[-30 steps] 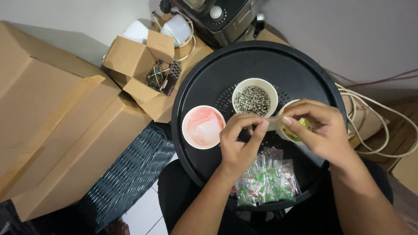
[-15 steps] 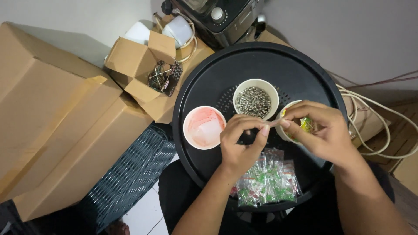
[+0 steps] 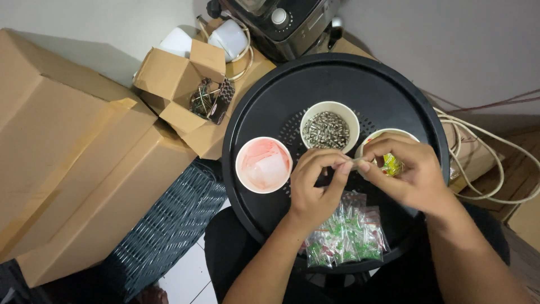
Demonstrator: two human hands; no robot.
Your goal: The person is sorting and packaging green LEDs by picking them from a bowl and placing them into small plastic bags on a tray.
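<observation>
Fingertip work is what shows here: both hands meet over the near half of a round black tray (image 3: 242, 112), and the step in hand looks like handling one small pale piece (image 3: 351, 163), pinched between them. The left hand (image 3: 315, 188) comes up from the near edge with its wrist bent and knuckles toward the camera. Its grip is closed to a narrow pinch of thumb and forefinger on the piece's left end. The right hand (image 3: 413, 177) reaches in from the right with its palm turned down, and its thumb and first fingers are drawn together on the other end. What the piece is cannot be told at this size. It sits above the tray, just near of the white cup of small metal parts (image 3: 329, 129) and touching neither that nor the cup holding something yellow-green (image 3: 389, 166), which the right hand partly covers. To the left stands a pink-lined cup (image 3: 263, 165) with clear bits inside. Near the wrists lies a heap of small clear bags (image 3: 349, 239) with red and green contents. By my judgement, whatever follows with so small a thing calls for a steady two-handed pinch held low over the tray, so that anything dropped lands inside the rim. Cardboard boxes (image 3: 67, 157) stand at the left, and pale cables (image 3: 478, 163) lie at the right.
</observation>
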